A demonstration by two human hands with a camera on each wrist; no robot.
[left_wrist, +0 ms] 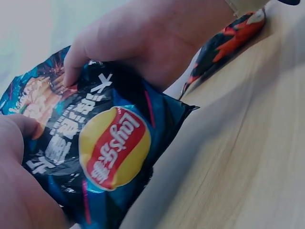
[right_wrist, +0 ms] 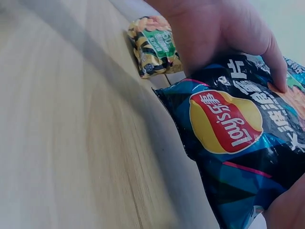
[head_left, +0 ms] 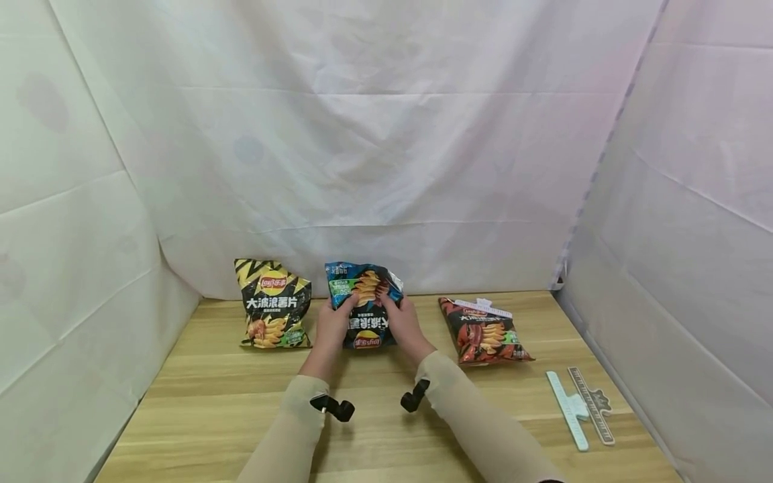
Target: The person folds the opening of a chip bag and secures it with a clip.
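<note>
A blue Lay's chip bag [head_left: 365, 303] is lifted off the wooden table at the back middle, upside down with the logo toward me. My left hand [head_left: 334, 323] grips its left side with the thumb on the front. My right hand [head_left: 402, 320] grips its right side the same way. In the left wrist view the blue bag [left_wrist: 110, 151] fills the frame, with the right hand [left_wrist: 157, 43] on its far side and the left hand [left_wrist: 16, 186] at the near edge. The right wrist view shows the bag [right_wrist: 233, 138] with the left hand [right_wrist: 219, 33] behind it.
A yellow-and-black chip bag [head_left: 274, 305] lies to the left of the blue one. A red chip bag [head_left: 483, 332] with a white clip across its top lies to the right. Two long sealing clips [head_left: 580, 406] lie near the table's right edge [head_left: 634, 409]. White cloth walls surround the table.
</note>
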